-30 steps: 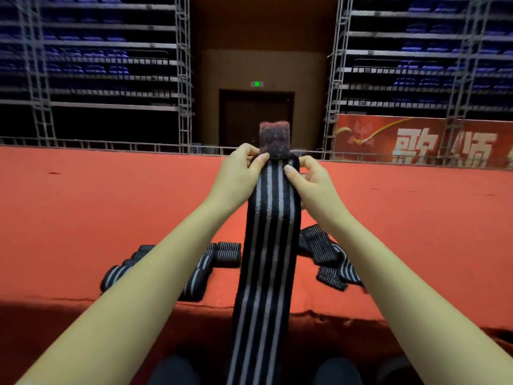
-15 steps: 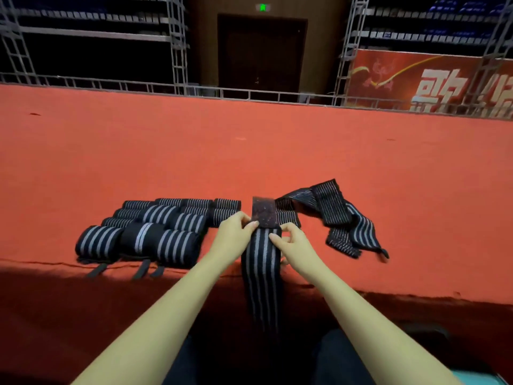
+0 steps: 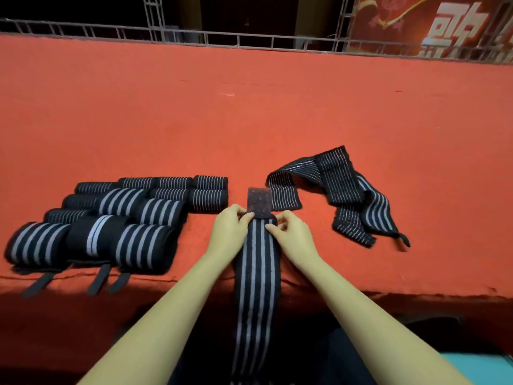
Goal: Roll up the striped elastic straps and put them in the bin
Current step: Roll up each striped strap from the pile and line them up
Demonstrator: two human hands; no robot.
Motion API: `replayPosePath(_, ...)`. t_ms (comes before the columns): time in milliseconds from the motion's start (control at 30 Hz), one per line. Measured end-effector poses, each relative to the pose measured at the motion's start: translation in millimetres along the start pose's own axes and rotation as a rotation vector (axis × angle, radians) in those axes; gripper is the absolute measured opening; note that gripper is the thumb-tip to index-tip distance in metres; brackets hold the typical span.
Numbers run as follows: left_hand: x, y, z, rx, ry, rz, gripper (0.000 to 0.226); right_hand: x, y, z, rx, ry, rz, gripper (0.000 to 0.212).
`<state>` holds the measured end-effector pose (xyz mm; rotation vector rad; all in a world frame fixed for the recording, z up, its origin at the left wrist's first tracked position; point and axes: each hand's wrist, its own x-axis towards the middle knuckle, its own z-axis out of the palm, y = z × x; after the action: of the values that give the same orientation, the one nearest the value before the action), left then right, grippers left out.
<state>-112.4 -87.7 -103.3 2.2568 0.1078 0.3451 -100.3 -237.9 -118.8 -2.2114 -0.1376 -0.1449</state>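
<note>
Pinching strap [image 3: 256, 262] top btwn left hand [image 3: 228, 232] & right hand [image 3: 292, 238].

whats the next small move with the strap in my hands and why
Probably fold the velcro tab down toward the body to start the roll: left hand and right hand pinch the striped strap just below it, and the rest hangs flat, unrolled.

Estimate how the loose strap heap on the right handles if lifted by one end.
Probably floppy: the loose strap lies folded and twisted over itself on the red carpet, so it would likely unfurl and dangle. Likely light: it looks like thin flat webbing. Unlikely to roll; a push would probably just bunch it up.
</note>
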Motion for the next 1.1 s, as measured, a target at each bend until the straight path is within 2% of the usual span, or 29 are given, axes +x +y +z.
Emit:
replayPosePath(400,25,-20,17,0.179,0.041,0.043,0.026,28,5,11,-0.181,-0.008,-0.054,0.018)
replayPosePath(600,23,-23,20,0.376,0.068,0.065,0.025,38,7,5,-0.149,-0.054,-0.055,0.025)
replayPosePath(700,25,-16,20,0.442,0.097,0.111,0.022,51,15,-17,-0.158,0.020,-0.074,0.021)
replayPosePath(867,32,16,41,0.394,0.028,0.239,0.021,79,53,-83,-0.489,0.262,-0.106,0.037)
replayPosePath(967,47,36,67,0.393,-0.100,0.256,0.035,87,77,-114,-0.601,0.200,0.000,0.044)
replayPosePath(1033,57,42,83,0.446,-0.180,0.231,0.043,87,87,-124,-0.659,0.127,0.044,0.039)
replayPosePath(1100,64,44,94,0.460,-0.182,0.208,0.040,87,91,-127,-0.741,0.123,0.031,0.032)
